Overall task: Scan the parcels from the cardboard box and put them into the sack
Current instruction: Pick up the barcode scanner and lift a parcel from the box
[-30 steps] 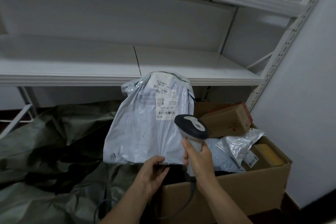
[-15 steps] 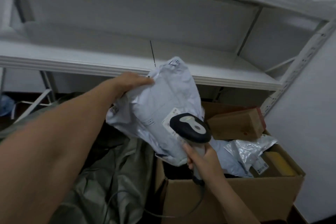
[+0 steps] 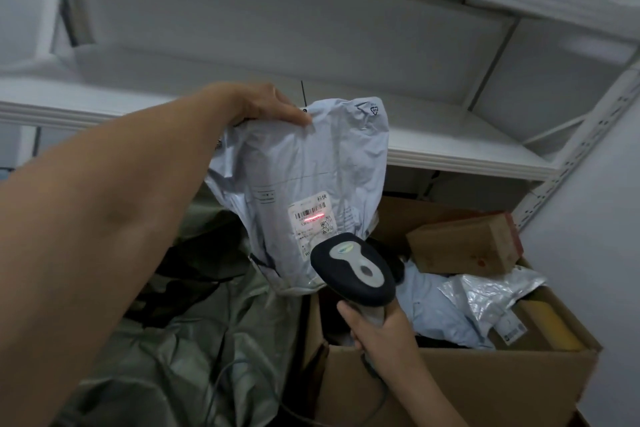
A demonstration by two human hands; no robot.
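- My left hand (image 3: 263, 104) is raised level with the shelf edge. Its fingers curl over the top edge of a pale blue-grey plastic mailer parcel (image 3: 311, 163), and the thumb is pressed across the front.
- The parcel hangs crumpled from that grip. Its lower end sits over the line where the sack meets the box's left wall; I cannot tell whether it touches either one.
- A white shipping label (image 3: 311, 222) on the parcel's lower half faces me. A thin red scan line (image 3: 313, 218) lies across its barcode.
- My right hand (image 3: 377, 326) is wrapped tight round the handle of a black-and-grey handheld barcode scanner (image 3: 353, 270). The scanner head sits just below the label, tipped up towards it, and overlaps the parcel's lower right corner in my view.
- A large open brown cardboard box (image 3: 450, 388) fills the lower right.
- Inside the box, a small brown cardboard carton (image 3: 464, 246) lies tilted at the back.
- In front of the carton is a crinkled silver foil pouch (image 3: 491, 298), with a second pale blue mailer (image 3: 433, 315) to its left.
- A yellow-brown packet (image 3: 550, 326) lies by the box's right wall.
- An olive-green fabric sack (image 3: 173, 357) lies rumpled to the left of the box, right up against it.
- A white metal shelf (image 3: 450, 149) runs behind the parcel, above the box.
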